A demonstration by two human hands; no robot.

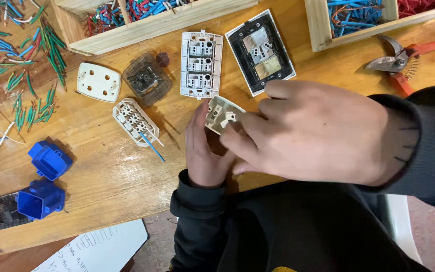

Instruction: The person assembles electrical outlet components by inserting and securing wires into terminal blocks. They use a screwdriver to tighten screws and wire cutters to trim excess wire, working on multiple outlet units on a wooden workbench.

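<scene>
We see both hands meeting just right of the frame's centre, over the near edge of a wooden workbench (106,176). The left hand (203,151) comes up from below in a dark sleeve, its fingers curled around a small cream switch module (220,115) from underneath. The right hand (308,133) reaches in from the right, much larger in view, with thumb and fingertips pinched on the same module's lower right edge, so both hands grip it together.

Directly above the module lies a white three-gang switch frame (201,64), and just right of that a black-bordered switch plate (261,52) with beige rockers. To the left of the white frame sits a smoky translucent socket insert (147,79), then a cream socket cover (98,81) with round holes. Below those rests a white terminal module (135,121) with a blue wire (152,147) sticking out (its far end lies loose on the wood).

At lower left are two blue plastic boxes (45,181). Cut wire pieces (26,60) in green, blue and red scatter across the upper left. Red-handled pruning shears (404,58) lie at upper right, beside a wooden tray (323,30) of blue wires.
</scene>
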